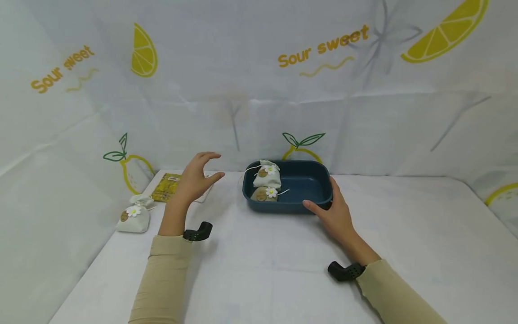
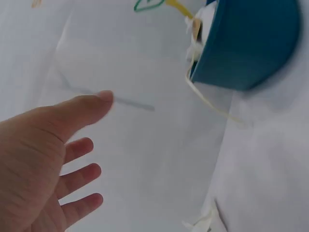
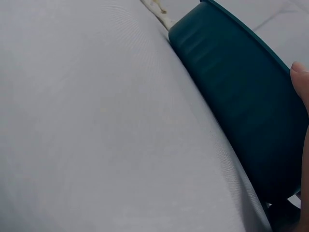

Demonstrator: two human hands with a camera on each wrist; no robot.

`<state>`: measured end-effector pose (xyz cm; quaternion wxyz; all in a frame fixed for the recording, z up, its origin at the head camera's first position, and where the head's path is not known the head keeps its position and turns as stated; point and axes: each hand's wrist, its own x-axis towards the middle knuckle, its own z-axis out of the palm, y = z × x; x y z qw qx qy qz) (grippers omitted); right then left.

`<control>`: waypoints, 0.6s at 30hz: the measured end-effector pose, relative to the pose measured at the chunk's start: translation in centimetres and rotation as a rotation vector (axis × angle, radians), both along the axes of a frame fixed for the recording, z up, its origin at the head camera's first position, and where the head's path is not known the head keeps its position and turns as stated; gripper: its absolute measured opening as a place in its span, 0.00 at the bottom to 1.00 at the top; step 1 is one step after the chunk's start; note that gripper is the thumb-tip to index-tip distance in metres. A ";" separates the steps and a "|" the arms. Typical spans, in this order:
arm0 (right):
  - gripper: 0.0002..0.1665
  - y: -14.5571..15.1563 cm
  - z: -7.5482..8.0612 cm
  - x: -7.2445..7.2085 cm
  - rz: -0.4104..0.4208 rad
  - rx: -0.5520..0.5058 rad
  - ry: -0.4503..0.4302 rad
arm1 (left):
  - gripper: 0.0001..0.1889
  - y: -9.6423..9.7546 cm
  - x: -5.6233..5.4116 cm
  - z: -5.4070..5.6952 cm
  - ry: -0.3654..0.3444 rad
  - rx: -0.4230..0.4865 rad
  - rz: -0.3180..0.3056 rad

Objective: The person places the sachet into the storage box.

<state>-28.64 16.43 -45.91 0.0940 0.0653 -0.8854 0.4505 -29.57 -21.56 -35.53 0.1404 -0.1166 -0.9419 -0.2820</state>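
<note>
Blue tub [image 1: 267,207] sits towards the far side of the white table [image 1: 275,279], its long axis running left to right, so that one short end faces each hand. The right hand [image 1: 339,213] is the nearer of the two: it grasps the right end, thumb at the near rim and fingers round the outer wall. The left hand [image 1: 194,180] is free and holds nothing, thumb and fingers parted in a wide curve whose gap faces right, towards the tub's left end; a stretch of bare space separates the two.

Behind the left hand, partly hidden by it, lies a yellow patterned packet [image 1: 165,188]. Just right of that a pale flat piece [image 1: 205,194] shows; whether it belongs to the packet I cannot tell.

Smaller again is the loose white pouch [image 1: 135,221], left of the left hand and nearer, close to the table's left edge, its gathered neck pointing far and right. This pouch is much closer to the left hand than to the right. Two similar pouches fill the tub's left end, a white one [image 1: 267,181] on the far side and a tan one [image 1: 256,196] on the near side. Smallest, a thin cord [image 2: 205,99] hangs over the tub's left rim.
</note>
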 end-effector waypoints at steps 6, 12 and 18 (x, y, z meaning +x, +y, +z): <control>0.65 0.0 0.0 0.1 -0.001 0.008 -0.002 | 0.32 -1.8 -0.1 -0.7 -0.024 0.029 0.009; 0.66 0.1 0.1 0.2 -0.006 0.018 -0.026 | 0.32 -3.3 -0.6 -2.1 -0.069 0.089 0.023; 0.66 -0.1 0.0 0.1 -0.008 0.023 -0.026 | 0.33 -4.8 -2.3 -5.6 -0.121 0.118 0.032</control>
